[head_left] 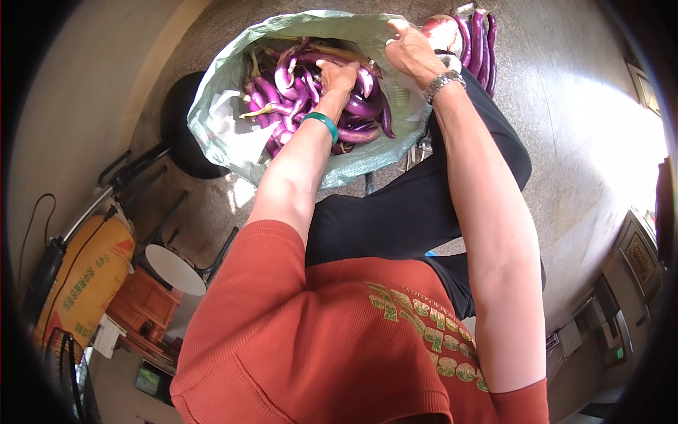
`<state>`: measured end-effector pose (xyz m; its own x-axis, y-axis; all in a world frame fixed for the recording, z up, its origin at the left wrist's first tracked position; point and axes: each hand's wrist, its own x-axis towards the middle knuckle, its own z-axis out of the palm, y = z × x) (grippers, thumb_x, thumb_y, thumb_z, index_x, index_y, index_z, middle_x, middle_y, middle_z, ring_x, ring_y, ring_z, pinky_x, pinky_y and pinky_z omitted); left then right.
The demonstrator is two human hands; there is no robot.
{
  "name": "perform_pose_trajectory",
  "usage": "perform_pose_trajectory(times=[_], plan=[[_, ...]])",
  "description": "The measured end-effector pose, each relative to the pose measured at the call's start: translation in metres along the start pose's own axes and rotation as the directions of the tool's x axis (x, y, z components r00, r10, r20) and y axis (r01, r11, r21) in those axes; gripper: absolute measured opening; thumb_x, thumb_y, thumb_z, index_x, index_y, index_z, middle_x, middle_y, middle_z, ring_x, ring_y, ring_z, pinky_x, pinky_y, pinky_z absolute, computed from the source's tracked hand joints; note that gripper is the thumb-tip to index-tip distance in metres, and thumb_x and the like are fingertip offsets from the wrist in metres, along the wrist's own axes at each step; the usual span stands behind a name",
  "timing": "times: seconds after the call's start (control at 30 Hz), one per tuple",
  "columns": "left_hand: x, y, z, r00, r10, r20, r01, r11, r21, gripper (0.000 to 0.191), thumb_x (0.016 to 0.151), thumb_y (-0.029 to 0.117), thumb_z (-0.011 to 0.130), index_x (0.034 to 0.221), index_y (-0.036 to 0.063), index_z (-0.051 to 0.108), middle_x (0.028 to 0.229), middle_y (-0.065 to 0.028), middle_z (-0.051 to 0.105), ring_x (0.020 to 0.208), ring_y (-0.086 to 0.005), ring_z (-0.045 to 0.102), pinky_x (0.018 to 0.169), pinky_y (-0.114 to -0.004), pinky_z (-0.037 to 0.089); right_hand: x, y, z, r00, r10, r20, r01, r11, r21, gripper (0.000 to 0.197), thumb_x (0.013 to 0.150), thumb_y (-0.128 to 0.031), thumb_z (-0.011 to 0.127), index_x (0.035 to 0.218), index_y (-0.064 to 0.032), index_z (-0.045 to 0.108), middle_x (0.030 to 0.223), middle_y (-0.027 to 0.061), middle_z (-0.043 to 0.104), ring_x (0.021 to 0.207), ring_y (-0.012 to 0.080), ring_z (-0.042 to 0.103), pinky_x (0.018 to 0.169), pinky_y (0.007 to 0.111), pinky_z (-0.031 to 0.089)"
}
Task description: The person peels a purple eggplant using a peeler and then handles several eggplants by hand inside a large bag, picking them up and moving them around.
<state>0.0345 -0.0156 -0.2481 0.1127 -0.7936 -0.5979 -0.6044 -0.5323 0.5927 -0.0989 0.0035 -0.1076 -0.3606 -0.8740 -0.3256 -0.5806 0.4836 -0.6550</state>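
A wide-mouthed pale green woven plastic sack point(228, 47) stands before me, holding many long purple eggplants point(270, 87). Inside it my left hand point(339, 78), with a green bangle on the wrist, lies on the pile; its fingertips are partly hidden, so whether it grips an eggplant is unclear. My right hand point(410, 47), wearing a metal watch, pinches the sack's rim at the upper right. White paper or plastic sheeting point(238, 140) is tucked in the sack's left side. Several loose eggplants point(479, 53) lie on the floor beyond my right wrist, beside a red-and-white rounded object point(440, 31).
A black round object point(185, 127) is left of the sack, partly behind it. Farther left are a white-topped stool point(175, 269), a yellow printed sack point(87, 281) and a reddish wooden cabinet point(145, 297). My black-trousered leg point(392, 212) is bent close to the green sack's near right side.
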Motion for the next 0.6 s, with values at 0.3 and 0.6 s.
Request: perform_pose_trajectory(times=[0.3, 0.6], plan=[[0.055, -0.043, -0.014, 0.967, -0.162, 0.196, 0.233, 0.873, -0.429, 0.027, 0.065, 0.002, 0.071, 0.087, -0.0019, 0.057, 0.077, -0.0111, 0.061, 0.066, -0.02, 0.06, 0.065, -0.035, 0.049, 0.009, -0.013, -0.002, 0.979, 0.121, 0.163, -0.132, 0.989, 0.062, 0.031, 0.065, -0.01, 0.05, 0.092, 0.0, 0.062, 0.091, 0.0226, 0.062, 0.091, 0.0351, 0.059, 0.079, 0.035, 0.047], [-0.047, -0.034, -0.13, 0.742, 0.072, 0.667, 0.591, 0.4, -0.7, 0.026, 0.07, 0.008, 0.051, 0.094, -0.0005, 0.053, 0.092, -0.0154, 0.058, 0.084, -0.0292, 0.058, 0.083, -0.044, 0.047, 0.012, -0.007, 0.001, 0.967, 0.211, 0.141, -0.228, 0.967, 0.114, 0.033, 0.07, -0.012, 0.047, 0.099, -0.0011, 0.06, 0.1, 0.0213, 0.061, 0.096, 0.0355, 0.057, 0.083, 0.035, 0.046]])
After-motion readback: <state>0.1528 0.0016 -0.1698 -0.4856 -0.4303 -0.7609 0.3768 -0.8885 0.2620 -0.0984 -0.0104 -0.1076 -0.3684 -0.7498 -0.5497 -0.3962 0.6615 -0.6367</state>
